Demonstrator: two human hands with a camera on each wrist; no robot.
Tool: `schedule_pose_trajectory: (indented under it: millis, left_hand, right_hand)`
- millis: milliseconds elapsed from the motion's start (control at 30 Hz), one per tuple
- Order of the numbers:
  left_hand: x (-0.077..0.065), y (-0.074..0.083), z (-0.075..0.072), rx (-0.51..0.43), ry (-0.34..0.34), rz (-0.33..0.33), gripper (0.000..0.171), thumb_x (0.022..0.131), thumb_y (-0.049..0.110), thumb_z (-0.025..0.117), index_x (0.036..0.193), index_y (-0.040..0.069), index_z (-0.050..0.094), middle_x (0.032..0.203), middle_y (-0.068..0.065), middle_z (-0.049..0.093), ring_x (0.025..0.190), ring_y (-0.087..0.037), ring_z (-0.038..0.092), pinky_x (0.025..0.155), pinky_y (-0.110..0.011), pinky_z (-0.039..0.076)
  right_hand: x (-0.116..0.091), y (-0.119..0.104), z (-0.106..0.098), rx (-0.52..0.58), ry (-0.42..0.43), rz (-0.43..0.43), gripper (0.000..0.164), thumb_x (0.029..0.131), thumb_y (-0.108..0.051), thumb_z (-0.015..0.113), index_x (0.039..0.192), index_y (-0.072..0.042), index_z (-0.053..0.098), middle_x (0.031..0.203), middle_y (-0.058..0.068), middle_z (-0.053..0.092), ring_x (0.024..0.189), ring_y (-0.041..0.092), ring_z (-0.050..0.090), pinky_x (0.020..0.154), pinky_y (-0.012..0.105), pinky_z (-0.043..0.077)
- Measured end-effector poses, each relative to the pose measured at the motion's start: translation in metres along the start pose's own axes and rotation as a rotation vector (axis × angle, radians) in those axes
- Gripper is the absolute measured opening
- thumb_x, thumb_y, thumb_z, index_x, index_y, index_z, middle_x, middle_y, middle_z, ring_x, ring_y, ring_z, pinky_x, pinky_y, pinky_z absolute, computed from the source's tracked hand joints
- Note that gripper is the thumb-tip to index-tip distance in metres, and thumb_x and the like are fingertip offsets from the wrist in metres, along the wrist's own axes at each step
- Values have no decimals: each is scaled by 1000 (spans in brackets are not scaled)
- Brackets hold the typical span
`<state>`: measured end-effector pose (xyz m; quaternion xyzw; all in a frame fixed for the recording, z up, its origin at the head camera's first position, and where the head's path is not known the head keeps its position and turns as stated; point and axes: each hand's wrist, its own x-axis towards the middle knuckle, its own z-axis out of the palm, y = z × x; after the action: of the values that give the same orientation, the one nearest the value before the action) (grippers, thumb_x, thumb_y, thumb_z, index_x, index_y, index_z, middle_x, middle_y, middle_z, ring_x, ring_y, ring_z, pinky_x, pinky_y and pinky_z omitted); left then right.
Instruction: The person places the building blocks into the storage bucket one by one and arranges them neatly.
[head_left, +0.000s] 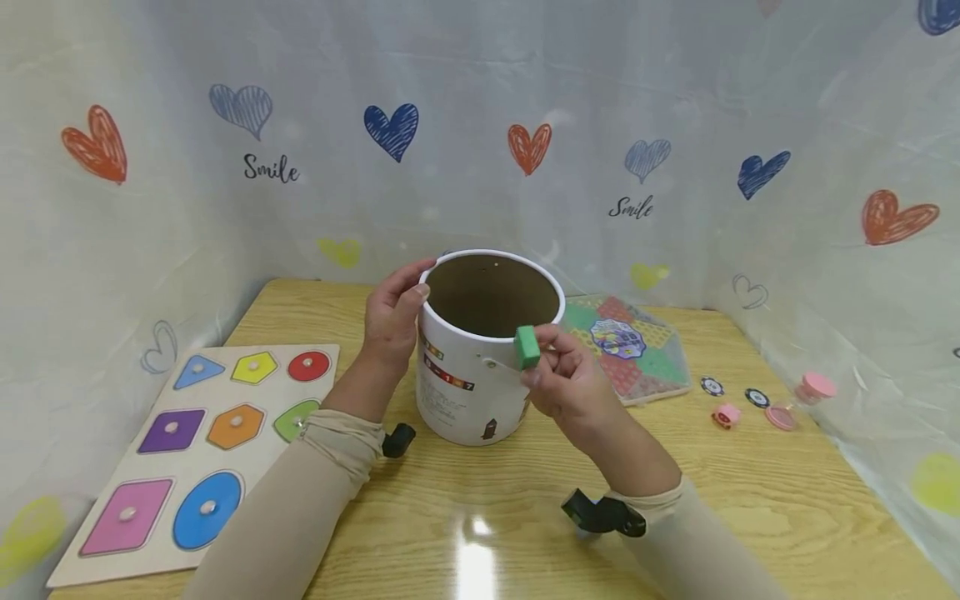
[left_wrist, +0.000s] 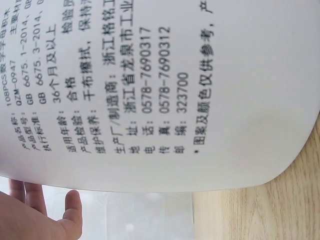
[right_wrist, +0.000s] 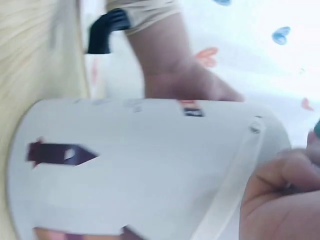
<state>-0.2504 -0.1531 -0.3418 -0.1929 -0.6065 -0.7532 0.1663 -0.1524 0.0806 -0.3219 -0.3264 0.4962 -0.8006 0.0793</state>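
Note:
A white bucket (head_left: pixel 461 408) with printed text and small pictures stands upright on the wooden table, its open mouth facing up. My left hand (head_left: pixel 392 317) grips its left side at the rim, thumb on the edge. Between the thumb and fingers of my right hand (head_left: pixel 573 387) is a small green block (head_left: pixel 527 347), held just outside the bucket's front right rim. Printed lettering on the bucket wall (left_wrist: pixel 240 100) fills most of the left wrist view. A pale handle strap (right_wrist: pixel 230 195) runs down the bucket in the right wrist view. The bucket's floor is hidden.
On the left lies a wooden shape puzzle board (head_left: pixel 67 560) with colourful knobbed pieces. Behind the bucket, to the right, is a patterned plastic bag (head_left: pixel 660 367). Poker chips (head_left: pixel 757 397), a pink figure (head_left: pixel 726 416) and a pink stamp-like piece (head_left: pixel 817 386) sit at the right edge.

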Motion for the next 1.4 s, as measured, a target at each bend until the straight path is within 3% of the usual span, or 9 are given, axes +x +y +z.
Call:
schedule_pose_trajectory:
  millis: [133, 233, 400, 533, 667, 867, 1167, 1267, 1400]
  left_hand:
    - [0, 0, 1, 1, -2, -1, 40, 88, 23, 52, 125, 11, 61, 120, -11, 59, 111, -25, 50, 95, -43, 39]
    - [1, -1, 2, 4, -7, 3, 40, 88, 22, 52, 126, 10, 61, 121, -14, 58, 112, -28, 49, 94, -44, 40]
    - [0, -1, 1, 29, 15, -25, 40, 89, 23, 51, 126, 14, 61, 122, -12, 58, 113, -27, 49, 95, -43, 39]
    - [-2, 1, 0, 38, 23, -40, 39, 89, 23, 51, 126, 16, 61, 122, -9, 58, 112, -23, 50, 95, -41, 39]
    - [-3, 5, 1, 41, 20, -43, 40, 89, 23, 51, 126, 14, 60, 122, -9, 58, 112, -23, 50, 95, -42, 39]
    - [-1, 1, 1, 34, 20, -49, 39, 89, 25, 52, 126, 16, 61, 122, -7, 58, 113, -22, 49, 96, -42, 39]
    - [0, 1, 1, 33, 16, -42, 39, 90, 25, 51, 126, 16, 61, 122, -9, 58, 114, -24, 49, 95, -42, 39]
    - [0, 2, 1, 41, 20, -47, 38, 90, 25, 51, 126, 17, 61, 121, -8, 58, 112, -23, 50, 95, -42, 39]
    - [-1, 3, 1, 55, 23, -51, 39, 89, 25, 50, 126, 17, 61, 122, -8, 58, 113, -24, 49, 94, -41, 39]
  right_hand:
    - [9, -11, 2, 63, 91, -11, 31, 90, 7, 48, 114, -12, 56, 58, -4, 47, 41, 13, 20, 40, 26, 12]
    - [12, -17, 4, 66, 178, 28, 24, 92, 2, 48, 111, -11, 55, 56, -4, 41, 39, 12, 21, 39, 25, 13]
    - [15, -24, 10, -14, 370, 131, 11, 95, -14, 54, 105, -11, 57, 52, -5, 31, 38, 9, 25, 38, 22, 15]
    - [17, -25, 14, -79, 491, 182, 19, 92, -27, 60, 101, -10, 60, 49, -5, 26, 37, 8, 27, 38, 22, 15]
    - [18, -25, 14, -114, 533, 192, 22, 91, -30, 61, 98, -9, 60, 47, -5, 26, 37, 7, 26, 38, 22, 15]
    - [16, -26, 14, -121, 518, 185, 41, 93, -27, 59, 122, 1, 52, 49, -6, 26, 39, 7, 28, 39, 21, 18]
    - [-10, -28, 4, -184, 491, 156, 25, 95, -18, 55, 113, -1, 60, 48, -5, 25, 37, 8, 27, 39, 25, 15]
    - [-28, -27, -14, -240, 382, 225, 21, 96, -12, 52, 109, -3, 65, 47, -4, 27, 37, 11, 23, 37, 27, 14]
    - [-58, -26, -49, -357, 121, 429, 23, 95, -7, 50, 112, 2, 62, 50, -4, 30, 39, 13, 16, 35, 30, 14]
